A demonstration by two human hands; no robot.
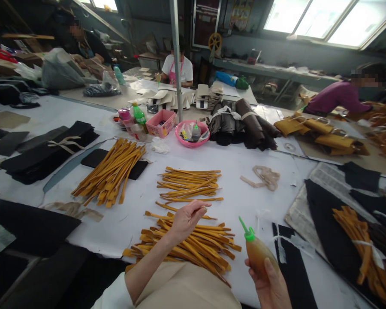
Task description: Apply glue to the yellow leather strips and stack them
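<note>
My right hand (270, 279) is wrapped round a squeeze bottle (260, 256) with a green nozzle and amber-brown contents, its tip pointing up and left. My left hand (187, 219) is closed in a pinch above the tan straps; what its fingertips hold, if anything, is too small to make out. Beneath that hand and forearm lies a loose heap of tan leather straps (212, 246), partly hidden. Just beyond it, a row of similar straps (189, 183) lies side by side on the white table covering (234, 189).
Another strap pile (112, 171) lies left, near tied black pieces (54, 150). A pink basket (192, 136), a pink box (161, 124) and a green bottle (139, 115) stand beyond, by a metal post (177, 64). Bundled straps (363, 249) lie right. Several people work around.
</note>
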